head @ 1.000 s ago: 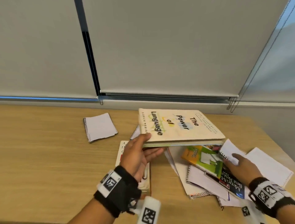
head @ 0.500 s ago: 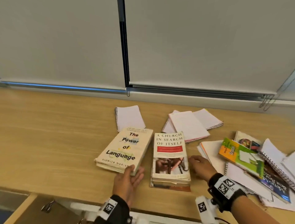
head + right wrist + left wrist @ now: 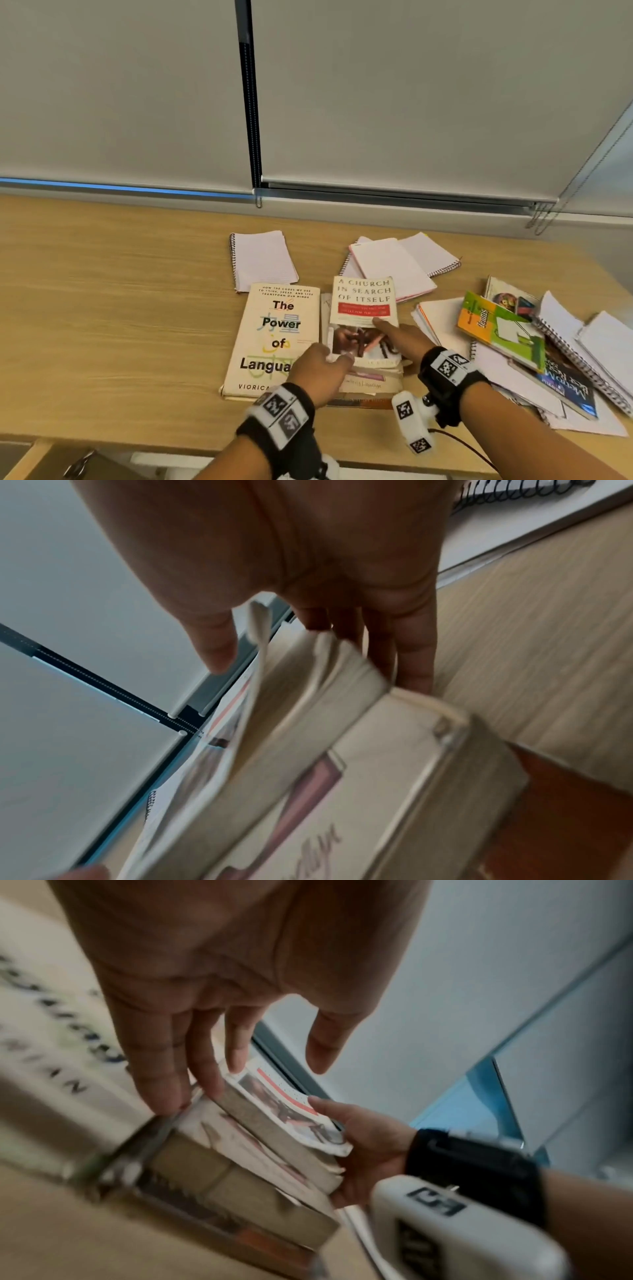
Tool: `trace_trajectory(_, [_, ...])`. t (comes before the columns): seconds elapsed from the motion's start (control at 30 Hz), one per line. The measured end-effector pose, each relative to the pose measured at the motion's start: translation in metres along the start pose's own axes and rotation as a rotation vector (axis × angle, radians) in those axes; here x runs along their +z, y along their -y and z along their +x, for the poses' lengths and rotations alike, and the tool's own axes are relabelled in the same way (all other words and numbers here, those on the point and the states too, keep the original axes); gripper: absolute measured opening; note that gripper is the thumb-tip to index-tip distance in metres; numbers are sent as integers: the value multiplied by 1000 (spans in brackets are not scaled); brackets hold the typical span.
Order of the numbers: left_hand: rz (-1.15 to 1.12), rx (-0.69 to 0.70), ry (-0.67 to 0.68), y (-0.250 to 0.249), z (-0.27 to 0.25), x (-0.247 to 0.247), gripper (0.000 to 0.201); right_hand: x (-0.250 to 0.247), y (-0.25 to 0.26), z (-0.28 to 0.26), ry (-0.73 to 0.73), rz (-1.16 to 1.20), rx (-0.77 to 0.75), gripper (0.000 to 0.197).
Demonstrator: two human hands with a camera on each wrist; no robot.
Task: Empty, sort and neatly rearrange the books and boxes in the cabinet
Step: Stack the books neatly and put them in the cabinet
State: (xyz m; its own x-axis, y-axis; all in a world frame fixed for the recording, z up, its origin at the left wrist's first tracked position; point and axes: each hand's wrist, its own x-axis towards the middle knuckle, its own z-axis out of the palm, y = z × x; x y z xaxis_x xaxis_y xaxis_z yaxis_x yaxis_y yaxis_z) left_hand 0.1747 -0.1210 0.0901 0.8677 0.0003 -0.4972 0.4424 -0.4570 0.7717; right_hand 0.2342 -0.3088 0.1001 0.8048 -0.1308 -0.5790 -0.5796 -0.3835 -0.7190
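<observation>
On the wooden top [image 3: 120,325] "The Power of Language" book [image 3: 274,339] lies flat, face up. Right beside it stands a small stack topped by "A Church in Search of Itself" [image 3: 364,301]. My left hand [image 3: 322,368] has straight fingers [image 3: 164,1069] against the stack's left edge, thumb apart. My right hand [image 3: 394,339] grips the Church book [image 3: 291,1110] from the right. Its thumb lies on the cover and its fingers [image 3: 411,656] run down the right edge. Under it lie a cream book with cursive writing [image 3: 363,385] and a reddish-brown one [image 3: 359,404].
A spiral notebook [image 3: 260,260] lies behind the two books, and more notebooks [image 3: 394,270] are fanned out further right. At the far right sprawls a loose pile with a green booklet [image 3: 496,329], a blue book [image 3: 565,383] and spiral pads [image 3: 582,342]. Window blinds close off the back.
My left hand has left "The Power of Language" and moved right to the stack's edge. My right hand has gone from beside the stack onto the Church book's cover.
</observation>
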Motion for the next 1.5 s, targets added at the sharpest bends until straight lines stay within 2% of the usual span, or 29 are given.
trace_trajectory(0.07, [88,-21,-42,-5,12,3,70,3,-1,2,-18,17,-17,29])
trace_trajectory(0.17, [217,-54,-70,-6,21,8,64,2,-2,3,-25,58,-13,20])
trace_trajectory(0.3, [248,-20,-107,-5,27,11,67,-7,2,2,50,34,-5,11])
trace_trajectory(0.4, [269,28,-176,-6,28,5,55,-10,0,1,80,-33,-39,18])
trace_trajectory(0.57, [318,92,-269,-5,10,9,21,-8,-25,-4,110,-149,-117,24])
trace_trajectory(0.73, [203,92,-305,14,-7,15,17,-8,-42,-14,143,-210,-179,23])
trace_trajectory(0.9, [223,63,-260,9,2,14,14,-9,-35,-10,180,-204,-164,24])
trace_trajectory(1.03, [236,49,-180,8,10,24,30,-7,-36,-6,177,-128,-132,26])
trace_trajectory(1.2, [242,7,-150,7,12,25,28,-6,-36,-1,160,-48,-119,26])
trace_trajectory(1.33, [116,47,-178,-7,19,24,24,-4,-32,10,88,6,-91,51])
trace_trajectory(1.37, [92,41,-173,-11,21,24,24,-2,-30,14,81,-7,-100,49])
trace_trajectory(1.47, [-58,-2,-150,-20,26,23,9,4,-26,14,53,-13,-132,18])
trace_trajectory(1.5, [-116,-4,-130,-20,26,22,10,5,-26,10,49,4,-125,13])
